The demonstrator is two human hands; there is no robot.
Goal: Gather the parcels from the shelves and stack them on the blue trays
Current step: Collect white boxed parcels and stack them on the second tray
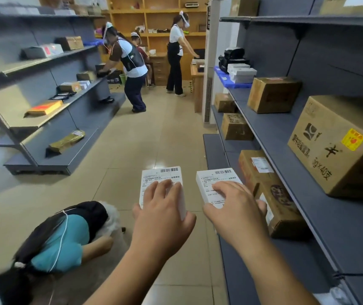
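My left hand (162, 211) grips a small white parcel (162, 176) with a barcode label, held over the aisle floor. My right hand (234, 205) grips a second white parcel (218, 178) of the same kind, close beside the first. Both hands cover the near halves of the parcels from above. A blue tray (226, 81) lies on the right shelf further down the aisle, with white boxes (241, 73) stacked on it. Another blue tray (92, 42) shows on the left shelf at the far end.
Grey shelves line both sides. The right shelving (321, 194) holds cardboard boxes, the nearest big one (338, 146) at hand height. A person (64, 234) crouches on the floor at lower left. Two people (132, 69) work further down the tiled aisle (154, 133).
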